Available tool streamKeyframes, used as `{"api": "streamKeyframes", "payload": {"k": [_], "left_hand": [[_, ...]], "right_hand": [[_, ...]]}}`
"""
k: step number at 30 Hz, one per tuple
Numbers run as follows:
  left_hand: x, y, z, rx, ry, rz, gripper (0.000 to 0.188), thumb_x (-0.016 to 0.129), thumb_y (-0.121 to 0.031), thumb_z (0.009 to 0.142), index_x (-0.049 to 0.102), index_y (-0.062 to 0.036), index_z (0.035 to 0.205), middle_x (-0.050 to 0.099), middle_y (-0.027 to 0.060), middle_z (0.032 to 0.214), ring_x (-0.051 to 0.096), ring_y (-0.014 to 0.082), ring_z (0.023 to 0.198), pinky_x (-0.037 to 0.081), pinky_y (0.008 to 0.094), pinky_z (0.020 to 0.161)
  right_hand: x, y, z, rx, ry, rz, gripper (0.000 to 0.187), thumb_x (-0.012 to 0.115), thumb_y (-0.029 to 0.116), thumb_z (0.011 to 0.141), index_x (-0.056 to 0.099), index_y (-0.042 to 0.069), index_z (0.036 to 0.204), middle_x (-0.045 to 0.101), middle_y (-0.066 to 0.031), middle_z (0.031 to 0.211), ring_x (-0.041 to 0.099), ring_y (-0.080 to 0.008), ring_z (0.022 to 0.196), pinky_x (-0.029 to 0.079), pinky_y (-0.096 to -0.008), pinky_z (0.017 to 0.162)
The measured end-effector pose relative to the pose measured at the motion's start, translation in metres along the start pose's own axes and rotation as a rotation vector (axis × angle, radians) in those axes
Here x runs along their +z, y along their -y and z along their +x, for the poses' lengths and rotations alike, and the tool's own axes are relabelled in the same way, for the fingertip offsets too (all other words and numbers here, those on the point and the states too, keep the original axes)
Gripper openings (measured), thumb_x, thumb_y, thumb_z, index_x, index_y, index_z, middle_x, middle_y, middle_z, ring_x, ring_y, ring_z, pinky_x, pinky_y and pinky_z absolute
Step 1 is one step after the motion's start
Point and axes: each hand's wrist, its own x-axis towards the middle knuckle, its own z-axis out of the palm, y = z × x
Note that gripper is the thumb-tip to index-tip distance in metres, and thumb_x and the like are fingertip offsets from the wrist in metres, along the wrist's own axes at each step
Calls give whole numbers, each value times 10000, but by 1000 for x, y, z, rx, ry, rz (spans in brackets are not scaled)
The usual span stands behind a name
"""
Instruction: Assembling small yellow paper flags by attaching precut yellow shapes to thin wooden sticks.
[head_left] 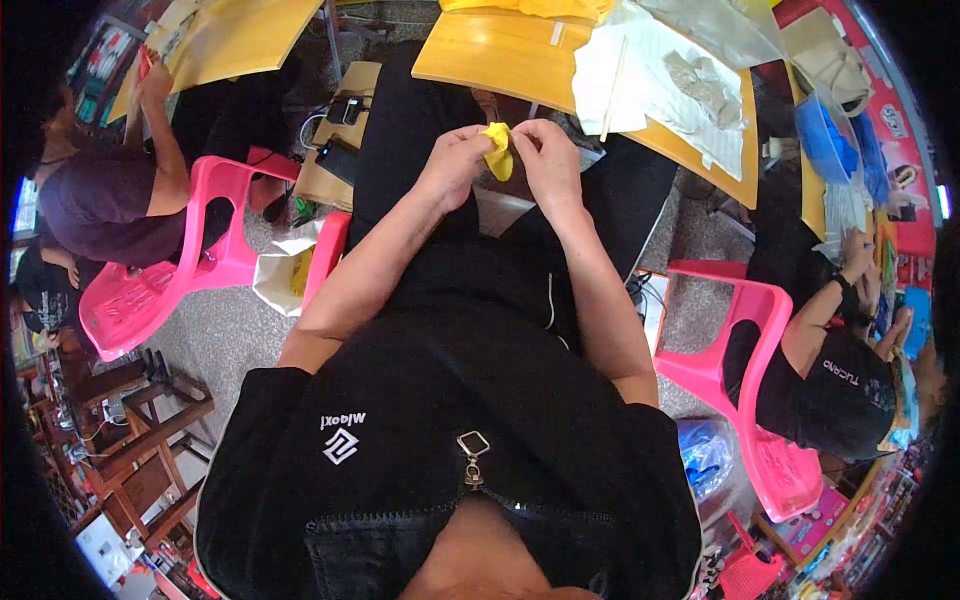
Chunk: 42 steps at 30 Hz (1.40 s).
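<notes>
Over my lap, a small soft yellow piece, which looks like folded cloth, hangs from the fingertips of my left hand. Thumb and fingers pinch it near its upper end, and its rounded lower part dangles free. Close at its right edge is my right hand, thumb and forefinger pressed together. Whatever lies between those right fingertips is too small to make out. Both forearms reach forward from my sides.
Ahead stands a yellow table bearing white sheets, a thin stick and yellow cloth. Pink chairs with seated people flank me. A white bag is at my left, a blue-filled plastic bin at far right.
</notes>
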Motion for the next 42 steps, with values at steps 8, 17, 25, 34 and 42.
{"api": "streamKeyframes", "payload": {"k": [8, 17, 25, 34, 42], "left_hand": [[-6, 0, 2, -18, 31, -21, 221, 517, -69, 804, 603, -53, 1006, 614, 20, 960, 558, 134, 905, 442, 324, 824], [-13, 5, 8, -138, 81, -124, 233, 500, -63, 792, 576, -69, 1012, 591, 25, 982, 547, 148, 924, 427, 331, 835], [-10, -4, 1, -219, 218, -204, 204, 529, -88, 819, 582, -95, 1016, 585, 13, 995, 535, 141, 958, 418, 337, 850], [-6, 8, 4, 103, 15, 74, 143, 598, -32, 786, 659, -7, 913, 631, 24, 788, 577, 103, 748, 448, 243, 736], [11, 7, -4, 604, -277, 632, 154, 614, 31, 741, 611, 1, 892, 555, 74, 897, 579, 121, 769, 473, 262, 699]], "right_hand": [[-4, 20, -4, -96, -27, 33, 129, 655, 80, 780, 652, 21, 894, 604, -81, 813, 600, -152, 688, 467, -248, 610], [8, 14, -6, -47, -21, 145, 137, 664, 82, 775, 643, 24, 897, 634, -75, 775, 602, -142, 668, 478, -265, 629], [5, 15, -6, -63, -6, 63, 115, 629, 65, 783, 640, 9, 883, 619, -106, 807, 616, -193, 710, 487, -295, 653], [7, 2, -4, -182, -48, -145, 162, 687, 149, 744, 655, 3, 805, 598, -102, 871, 570, -274, 830, 469, -362, 734], [13, 4, -6, -232, -197, -293, 125, 685, 131, 746, 669, 9, 771, 591, -108, 948, 554, -261, 863, 432, -338, 787]]}}
